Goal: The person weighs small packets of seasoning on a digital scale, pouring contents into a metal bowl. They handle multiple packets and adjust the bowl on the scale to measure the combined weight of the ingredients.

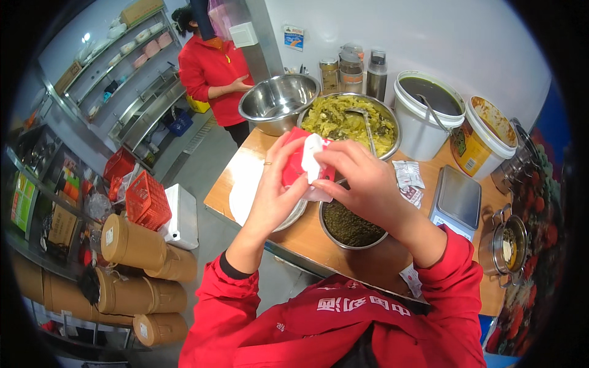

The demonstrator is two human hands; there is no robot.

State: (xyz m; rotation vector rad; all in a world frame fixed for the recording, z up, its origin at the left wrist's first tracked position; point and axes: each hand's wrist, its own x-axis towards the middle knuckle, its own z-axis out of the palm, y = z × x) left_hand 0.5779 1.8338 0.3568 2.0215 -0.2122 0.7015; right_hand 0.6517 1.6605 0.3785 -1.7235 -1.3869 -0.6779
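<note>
Both hands are raised over the near-left part of the wooden table (288,245). My left hand (276,184) grips a small red-and-white packet (296,161) from its left side. From the other side, the bent fingers of my right hand (362,184) pinch the packet's white part (311,156). Whether it is a flap or a tissue, I cannot tell. Below the hands, a white plate (242,199) shows partly. A steel bowl of dark green grains (350,224) sits under my right wrist. Behind the hands is a steel basin of chopped yellow-green pickled greens (331,119) with a ladle (368,126) in it.
An empty steel basin (279,101) stands at the table's far left. White buckets (423,122), a scale (457,199), sachets (410,175) and a steel pot (491,248) line the right side. Another person in red (215,80) stands beyond. Brown drums (132,242) and a red crate (147,199) are at left.
</note>
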